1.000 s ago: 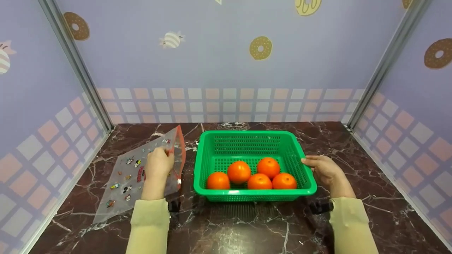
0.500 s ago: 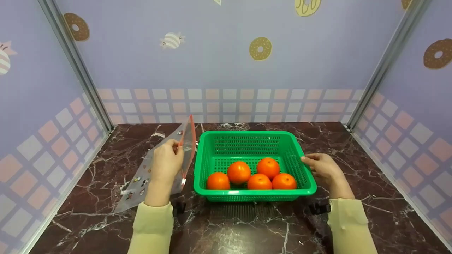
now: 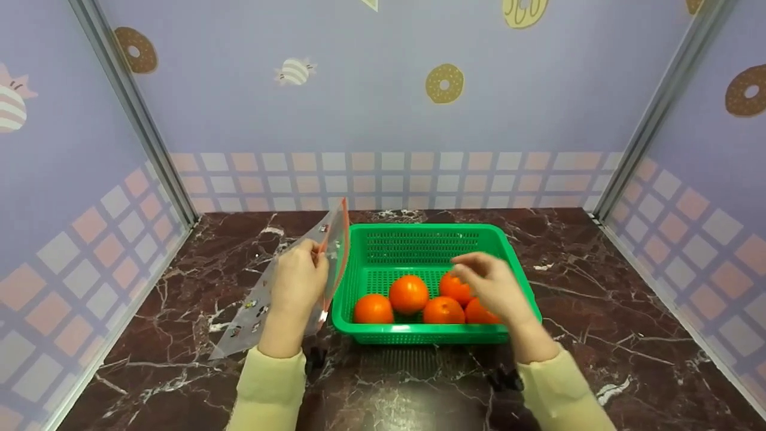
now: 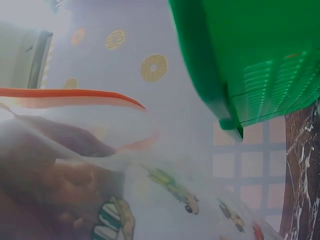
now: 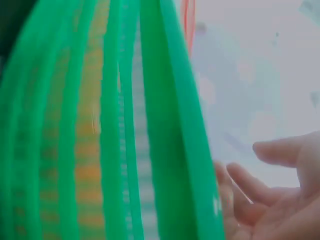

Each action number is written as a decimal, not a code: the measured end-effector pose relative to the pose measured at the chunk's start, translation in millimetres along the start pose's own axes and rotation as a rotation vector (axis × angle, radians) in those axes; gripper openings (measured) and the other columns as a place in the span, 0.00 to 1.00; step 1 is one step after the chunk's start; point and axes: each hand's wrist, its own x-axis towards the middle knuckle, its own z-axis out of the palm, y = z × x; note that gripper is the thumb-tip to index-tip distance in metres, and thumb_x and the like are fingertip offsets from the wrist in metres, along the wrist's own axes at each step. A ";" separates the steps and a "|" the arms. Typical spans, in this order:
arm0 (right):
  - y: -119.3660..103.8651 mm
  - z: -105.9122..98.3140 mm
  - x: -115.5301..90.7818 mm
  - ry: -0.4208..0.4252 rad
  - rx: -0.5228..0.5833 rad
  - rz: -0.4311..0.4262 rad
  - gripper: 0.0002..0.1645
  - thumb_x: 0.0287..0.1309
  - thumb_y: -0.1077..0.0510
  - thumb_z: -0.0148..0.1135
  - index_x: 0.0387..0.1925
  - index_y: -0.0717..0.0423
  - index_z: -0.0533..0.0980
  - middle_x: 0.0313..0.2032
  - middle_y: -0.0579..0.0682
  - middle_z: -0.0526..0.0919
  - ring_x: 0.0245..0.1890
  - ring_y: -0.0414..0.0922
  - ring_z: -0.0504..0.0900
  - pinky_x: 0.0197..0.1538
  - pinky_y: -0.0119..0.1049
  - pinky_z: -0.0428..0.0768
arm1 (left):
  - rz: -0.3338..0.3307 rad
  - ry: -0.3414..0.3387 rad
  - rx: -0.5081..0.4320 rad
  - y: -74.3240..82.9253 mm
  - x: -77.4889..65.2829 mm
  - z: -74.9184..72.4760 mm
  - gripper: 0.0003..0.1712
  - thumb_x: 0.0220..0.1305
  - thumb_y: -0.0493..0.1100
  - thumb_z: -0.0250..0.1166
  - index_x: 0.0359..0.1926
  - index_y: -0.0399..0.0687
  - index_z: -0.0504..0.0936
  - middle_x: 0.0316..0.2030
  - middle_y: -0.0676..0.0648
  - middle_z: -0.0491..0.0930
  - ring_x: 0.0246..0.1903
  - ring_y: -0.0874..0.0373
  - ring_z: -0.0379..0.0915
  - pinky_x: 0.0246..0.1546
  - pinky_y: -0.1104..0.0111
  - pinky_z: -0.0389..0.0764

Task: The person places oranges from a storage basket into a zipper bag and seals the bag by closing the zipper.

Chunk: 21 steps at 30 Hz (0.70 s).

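Observation:
My left hand (image 3: 297, 272) pinches the red-edged mouth of a clear zip bag (image 3: 254, 317) printed with small cartoon figures. The bag slants up beside the left wall of a green plastic basket (image 3: 434, 329), its red edge (image 3: 345, 227) overlapping the rim in the head view. Several oranges (image 3: 409, 294) lie in the basket. Above those at the right, my right hand (image 3: 494, 287) hovers with thumb and fingers apart and holds nothing, partly hiding two oranges. In the right wrist view the fingers (image 5: 280, 152) show beyond the green rim.
The basket stands on a dark red marbled tabletop (image 3: 407, 389). Patterned lilac panels (image 3: 371, 114) close off the back and both sides, with metal posts (image 3: 140, 120) at the corners.
My left hand has lifted the bag's mouth and carried it right, up to the basket. My right hand has left the basket's right rim and come in over the oranges.

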 end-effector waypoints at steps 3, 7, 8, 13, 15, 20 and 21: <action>-12.6 33.1 0.4 -0.162 0.068 0.008 0.17 0.73 0.55 0.59 0.53 0.64 0.80 0.42 0.62 0.87 0.34 0.43 0.84 0.35 0.34 0.82 | -0.003 -0.036 0.016 2.8 -1.1 2.2 0.07 0.68 0.36 0.62 0.40 0.35 0.84 0.36 0.36 0.88 0.35 0.39 0.86 0.37 0.49 0.84; -32.3 73.9 7.4 -0.320 0.064 0.021 0.21 0.75 0.47 0.58 0.49 0.61 0.82 0.37 0.58 0.88 0.29 0.46 0.83 0.35 0.35 0.81 | -0.014 -0.082 0.033 6.0 -3.0 3.7 0.08 0.70 0.37 0.60 0.41 0.37 0.83 0.36 0.36 0.87 0.35 0.39 0.85 0.37 0.48 0.84; -37.1 82.7 10.0 -0.347 0.057 0.027 0.23 0.75 0.45 0.57 0.49 0.61 0.82 0.37 0.58 0.88 0.29 0.47 0.83 0.35 0.36 0.81 | -0.015 -0.090 0.040 6.8 -3.6 3.9 0.08 0.70 0.37 0.60 0.41 0.37 0.82 0.36 0.36 0.87 0.35 0.38 0.85 0.36 0.48 0.84; -54.5 116.2 21.4 -0.404 -0.009 0.069 0.30 0.76 0.38 0.51 0.48 0.59 0.85 0.38 0.58 0.90 0.24 0.46 0.81 0.33 0.41 0.83 | -0.005 -0.103 0.069 9.2 -6.1 6.4 0.07 0.70 0.37 0.60 0.40 0.36 0.81 0.33 0.36 0.86 0.32 0.38 0.85 0.33 0.48 0.83; -57.3 125.3 25.1 -0.413 -0.010 0.067 0.28 0.77 0.41 0.51 0.44 0.60 0.85 0.36 0.58 0.90 0.22 0.44 0.80 0.33 0.43 0.83 | -0.001 -0.098 0.067 9.2 -6.6 6.9 0.06 0.69 0.36 0.60 0.39 0.36 0.80 0.31 0.36 0.86 0.31 0.38 0.84 0.32 0.49 0.83; -56.4 134.1 29.7 -0.380 0.024 0.044 0.23 0.77 0.54 0.53 0.25 0.57 0.82 0.24 0.54 0.85 0.16 0.42 0.73 0.27 0.38 0.78 | -0.031 -0.051 0.075 8.7 -6.8 2.2 0.05 0.70 0.36 0.59 0.38 0.37 0.78 0.31 0.35 0.86 0.30 0.37 0.84 0.29 0.48 0.81; -55.3 133.9 29.9 -0.371 0.031 0.046 0.23 0.76 0.56 0.53 0.23 0.57 0.81 0.22 0.52 0.84 0.15 0.41 0.71 0.26 0.36 0.76 | -0.038 -0.034 0.074 8.3 -6.6 -0.1 0.06 0.70 0.36 0.58 0.39 0.36 0.79 0.33 0.34 0.87 0.29 0.37 0.84 0.27 0.49 0.81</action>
